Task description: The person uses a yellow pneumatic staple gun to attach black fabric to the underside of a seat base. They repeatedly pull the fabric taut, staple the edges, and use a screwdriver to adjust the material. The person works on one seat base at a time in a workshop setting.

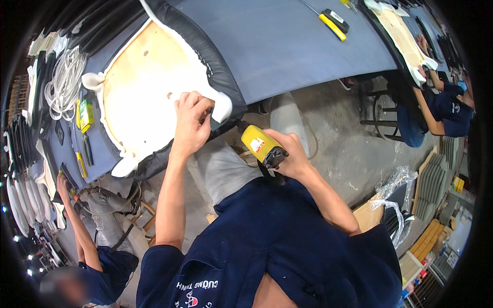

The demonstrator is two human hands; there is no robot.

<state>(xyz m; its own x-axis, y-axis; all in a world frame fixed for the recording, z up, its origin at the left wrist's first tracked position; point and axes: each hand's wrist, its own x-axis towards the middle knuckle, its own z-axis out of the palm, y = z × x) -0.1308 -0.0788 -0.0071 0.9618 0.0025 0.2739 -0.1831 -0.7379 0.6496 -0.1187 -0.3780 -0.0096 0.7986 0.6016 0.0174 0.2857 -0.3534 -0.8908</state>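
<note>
A cushion panel lies on the blue-grey table, its wooden board [141, 92] face up. White padding [222, 105] and a black cover [226, 66] wrap around the board's edge. My left hand [192, 120] is closed at the near right corner, its curled fingers gripping the black cover beside the padding; the fingertips are partly hidden. In my right hand [294, 154] is a yellow staple gun [258, 142], its nose pointing at that same corner of the panel. Whether the nose touches the cover I cannot tell.
A yellow-handled screwdriver [333, 27] lies on the table [287, 51]. Left of the panel are a coil of white cord [64, 84], a yellow-green box [86, 114] and hand tools. One co-worker sits at lower left, another at far right with a similar panel [398, 36].
</note>
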